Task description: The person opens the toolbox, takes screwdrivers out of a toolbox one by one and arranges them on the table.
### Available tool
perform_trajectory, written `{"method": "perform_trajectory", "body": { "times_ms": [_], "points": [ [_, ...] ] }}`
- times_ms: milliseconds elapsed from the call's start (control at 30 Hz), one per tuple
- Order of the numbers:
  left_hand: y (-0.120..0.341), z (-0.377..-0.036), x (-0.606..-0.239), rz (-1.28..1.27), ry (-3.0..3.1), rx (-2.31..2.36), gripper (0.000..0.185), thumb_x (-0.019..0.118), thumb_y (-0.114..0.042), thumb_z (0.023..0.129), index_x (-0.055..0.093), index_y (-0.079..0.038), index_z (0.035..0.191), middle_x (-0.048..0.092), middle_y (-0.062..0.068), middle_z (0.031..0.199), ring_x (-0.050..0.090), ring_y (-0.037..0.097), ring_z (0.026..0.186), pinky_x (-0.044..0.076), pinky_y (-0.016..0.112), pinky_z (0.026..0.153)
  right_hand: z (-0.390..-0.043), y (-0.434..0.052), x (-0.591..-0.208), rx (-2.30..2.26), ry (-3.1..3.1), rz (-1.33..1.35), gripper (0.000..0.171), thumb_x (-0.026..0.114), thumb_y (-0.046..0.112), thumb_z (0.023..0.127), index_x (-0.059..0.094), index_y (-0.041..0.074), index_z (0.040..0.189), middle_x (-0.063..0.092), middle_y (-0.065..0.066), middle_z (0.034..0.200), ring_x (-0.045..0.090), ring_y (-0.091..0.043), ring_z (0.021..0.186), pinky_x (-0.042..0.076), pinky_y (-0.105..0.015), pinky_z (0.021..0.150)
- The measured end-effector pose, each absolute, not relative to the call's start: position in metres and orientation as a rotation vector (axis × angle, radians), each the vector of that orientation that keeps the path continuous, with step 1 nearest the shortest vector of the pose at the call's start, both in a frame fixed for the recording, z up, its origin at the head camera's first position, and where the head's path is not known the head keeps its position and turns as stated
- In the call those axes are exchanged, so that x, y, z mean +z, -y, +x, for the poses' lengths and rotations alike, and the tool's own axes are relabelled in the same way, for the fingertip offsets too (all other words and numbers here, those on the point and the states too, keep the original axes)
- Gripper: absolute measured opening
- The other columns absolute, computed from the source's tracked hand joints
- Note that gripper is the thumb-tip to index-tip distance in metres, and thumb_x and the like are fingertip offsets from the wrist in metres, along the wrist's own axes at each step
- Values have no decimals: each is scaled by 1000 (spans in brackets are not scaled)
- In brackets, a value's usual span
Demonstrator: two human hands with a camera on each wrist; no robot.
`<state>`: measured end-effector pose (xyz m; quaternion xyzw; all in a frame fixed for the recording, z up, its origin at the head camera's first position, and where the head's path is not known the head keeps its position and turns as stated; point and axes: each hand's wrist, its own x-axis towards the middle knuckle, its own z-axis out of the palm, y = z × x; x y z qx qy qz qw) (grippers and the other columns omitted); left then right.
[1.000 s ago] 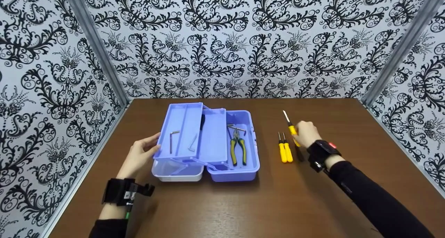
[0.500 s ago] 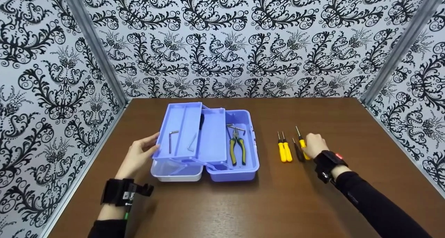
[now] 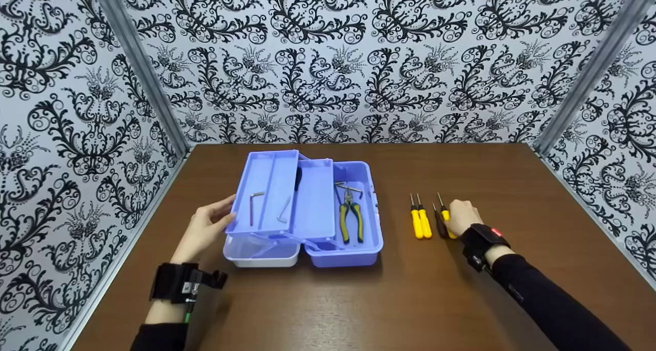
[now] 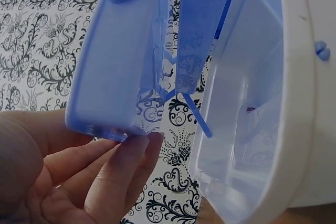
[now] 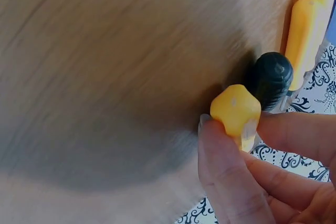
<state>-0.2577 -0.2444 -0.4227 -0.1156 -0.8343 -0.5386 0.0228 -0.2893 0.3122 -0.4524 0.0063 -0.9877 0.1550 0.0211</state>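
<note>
Pinching yellow screwdriver (image 3: pixel 445 213) in right hand (image 3: pixel 461 217), beside black screwdriver (image 3: pixel 438 224).

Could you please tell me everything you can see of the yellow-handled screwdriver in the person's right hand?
The screwdriver has a smooth yellow handle, plastic by its look, with a rounded butt and a thin dark shaft pointing toward the far wall. It lies low at the table, rightmost in a row beside a black-handled one. The right hand pinches its handle between fingers and thumb.
</note>
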Motion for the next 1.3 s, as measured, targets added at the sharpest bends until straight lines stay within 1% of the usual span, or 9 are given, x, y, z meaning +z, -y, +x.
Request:
{"method": "perform_trajectory", "body": {
  "times_ms": [100,333,667,800,867,933,1033,1167,1300],
  "points": [
    [245,-257,-423,-369,2568,-1674,47,57,-5,98,46,3,144,59,28,133,65,37,112,55,16,83,-288,-309,-448,489,3081,5,18,67,5,82,56,-3,70,58,-17,71,60,-33,66,53,-42,61],
    [245,-259,-425,-371,2571,-1664,48,57,-4,98,45,3,144,58,29,133,67,36,110,57,18,84,-291,-311,-448,471,3118,-9,20,67,9,85,57,-1,71,54,-12,68,57,-28,61,47,-32,55],
    [246,-260,-426,-375,2558,-1693,48,56,-3,98,44,4,144,58,29,133,66,37,111,56,17,85,-286,-308,-437,365,3172,-30,28,65,17,88,54,5,65,58,-13,69,57,-27,61,46,-35,52],
    [246,-259,-426,-372,2561,-1697,49,56,-4,98,44,4,144,58,29,134,65,38,113,56,18,86,-285,-307,-436,325,3198,-22,28,64,21,91,57,2,71,55,-11,66,56,-26,60,43,-33,51],
    [245,-259,-425,-365,2560,-1702,49,56,-3,98,44,4,144,58,28,133,66,37,112,56,18,87,-285,-307,-436,287,3187,15,27,64,22,91,64,-5,88,64,-20,78,63,-35,72,51,-41,57],
    [245,-259,-424,-356,2564,-1684,49,57,-3,97,45,3,144,59,28,132,67,35,111,56,17,86,-285,-305,-437,265,3165,40,38,63,22,92,63,-10,113,66,-31,105,63,-45,96,57,-53,72],
    [244,-259,-424,-343,2567,-1657,48,58,-3,97,47,2,143,61,27,131,68,33,110,55,16,85,-285,-301,-436,235,3131,74,60,62,23,94,45,-9,141,47,-36,139,45,-54,127,46,-67,96],
    [243,-259,-423,-342,2566,-1655,47,58,-3,97,49,2,142,62,26,130,67,34,110,55,14,85,-287,-294,-435,212,3087,98,66,60,27,96,34,-4,149,35,-34,150,31,-53,139,31,-71,109],
    [244,-259,-424,-351,2576,-1667,47,57,-4,98,47,2,144,61,27,132,66,37,112,55,16,86,-288,-286,-439,182,3019,162,68,57,27,98,29,0,153,28,-29,157,21,-50,146,20,-72,114]
  ]
}}
